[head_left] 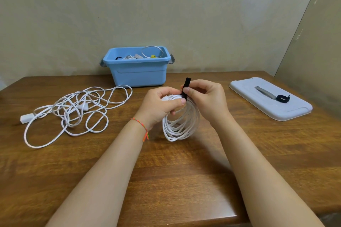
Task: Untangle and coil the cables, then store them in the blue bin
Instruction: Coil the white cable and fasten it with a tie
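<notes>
A coiled white cable [180, 125] hangs above the middle of the wooden table, its loops below both hands. My left hand [162, 103] grips the top of the coil, thumb pressed on the bundle. My right hand [206, 97] pinches a black strap [186, 86] that wraps the top of the coil, its free end sticking up. A tangled white cable [73, 112] with a white plug lies loose on the table at the left. The blue bin [137, 72] stands at the back by the wall, holding coiled cables.
The bin's pale lid [271, 103] lies flat at the right, with another rolled black strap [282, 98] on it. The walls close off the back and right. The table's front edge [184, 221] runs near my forearms.
</notes>
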Demonstrator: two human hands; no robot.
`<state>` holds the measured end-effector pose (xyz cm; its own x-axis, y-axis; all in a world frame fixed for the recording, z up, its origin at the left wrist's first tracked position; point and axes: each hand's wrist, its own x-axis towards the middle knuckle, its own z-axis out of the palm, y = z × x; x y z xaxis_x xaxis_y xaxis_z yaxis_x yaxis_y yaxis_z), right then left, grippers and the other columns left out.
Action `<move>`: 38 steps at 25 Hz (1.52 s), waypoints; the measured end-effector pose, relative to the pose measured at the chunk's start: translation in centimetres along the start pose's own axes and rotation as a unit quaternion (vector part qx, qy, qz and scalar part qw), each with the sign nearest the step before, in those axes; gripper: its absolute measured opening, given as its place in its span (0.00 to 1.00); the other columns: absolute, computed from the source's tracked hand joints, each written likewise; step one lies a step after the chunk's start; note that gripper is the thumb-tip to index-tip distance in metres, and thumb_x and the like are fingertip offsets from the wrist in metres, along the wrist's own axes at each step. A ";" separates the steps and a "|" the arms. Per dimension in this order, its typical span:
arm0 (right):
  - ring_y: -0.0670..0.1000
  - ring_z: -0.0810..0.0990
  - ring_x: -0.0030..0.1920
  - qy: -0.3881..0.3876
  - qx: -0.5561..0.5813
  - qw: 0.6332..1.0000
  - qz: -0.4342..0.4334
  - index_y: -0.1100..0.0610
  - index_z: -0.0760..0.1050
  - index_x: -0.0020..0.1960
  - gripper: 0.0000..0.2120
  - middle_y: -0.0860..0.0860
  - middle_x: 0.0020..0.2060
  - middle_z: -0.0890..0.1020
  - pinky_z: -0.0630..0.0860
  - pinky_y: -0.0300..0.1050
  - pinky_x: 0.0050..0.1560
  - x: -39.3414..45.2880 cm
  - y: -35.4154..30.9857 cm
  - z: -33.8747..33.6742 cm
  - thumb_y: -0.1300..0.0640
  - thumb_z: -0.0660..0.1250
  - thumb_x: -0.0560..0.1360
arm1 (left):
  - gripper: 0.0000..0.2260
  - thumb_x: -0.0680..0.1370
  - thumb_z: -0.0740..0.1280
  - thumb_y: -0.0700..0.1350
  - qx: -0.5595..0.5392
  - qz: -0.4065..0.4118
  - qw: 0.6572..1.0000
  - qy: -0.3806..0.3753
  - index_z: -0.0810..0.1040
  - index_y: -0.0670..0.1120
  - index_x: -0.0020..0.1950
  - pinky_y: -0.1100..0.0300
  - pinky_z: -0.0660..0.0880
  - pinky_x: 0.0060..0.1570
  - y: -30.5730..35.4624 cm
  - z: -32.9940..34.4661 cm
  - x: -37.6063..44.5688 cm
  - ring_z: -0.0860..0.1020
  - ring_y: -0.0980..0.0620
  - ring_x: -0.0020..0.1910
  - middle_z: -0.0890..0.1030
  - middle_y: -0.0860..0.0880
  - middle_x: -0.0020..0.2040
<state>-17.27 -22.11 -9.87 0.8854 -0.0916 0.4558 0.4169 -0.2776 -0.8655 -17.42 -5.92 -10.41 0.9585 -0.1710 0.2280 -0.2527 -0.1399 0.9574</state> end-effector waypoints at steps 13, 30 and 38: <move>0.46 0.83 0.45 -0.011 -0.063 0.998 -0.018 0.56 0.85 0.49 0.05 0.48 0.42 0.85 0.79 0.39 0.48 0.1 0.6 0.0 0.62 0.72 0.75 | 0.11 0.73 0.76 0.39 0.045 -0.009 0.999 0.019 0.82 0.42 0.54 0.68 0.76 0.35 0.1 0.4 -0.1 0.82 0.57 0.33 0.84 0.46 0.46; 0.50 0.80 0.36 -0.151 0.123 0.947 0.256 0.57 0.80 0.51 0.07 0.55 0.40 0.82 0.75 0.43 0.34 0.6 1.1 -2.0 0.59 0.74 0.74 | 0.08 0.73 0.76 0.47 0.211 0.030 0.977 -0.007 0.80 0.50 0.50 0.61 0.76 0.43 0.4 0.5 -0.3 0.80 0.55 0.44 0.81 0.52 0.46; 0.59 0.75 0.41 -0.207 0.150 0.932 0.256 0.59 0.82 0.48 0.04 0.61 0.42 0.81 0.71 0.48 0.38 0.7 1.6 -2.4 0.59 0.71 0.75 | 0.09 0.75 0.74 0.47 0.260 0.070 0.963 -0.010 0.78 0.48 0.53 0.68 0.66 0.42 0.3 0.6 -0.1 0.73 0.62 0.49 0.77 0.54 0.49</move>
<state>-16.47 -24.94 -10.45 0.9616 0.2564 -0.0979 -0.0978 -0.0132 -0.9951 -17.68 -6.52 -10.25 0.9089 -0.2419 0.3396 -0.4159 -0.5835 0.6976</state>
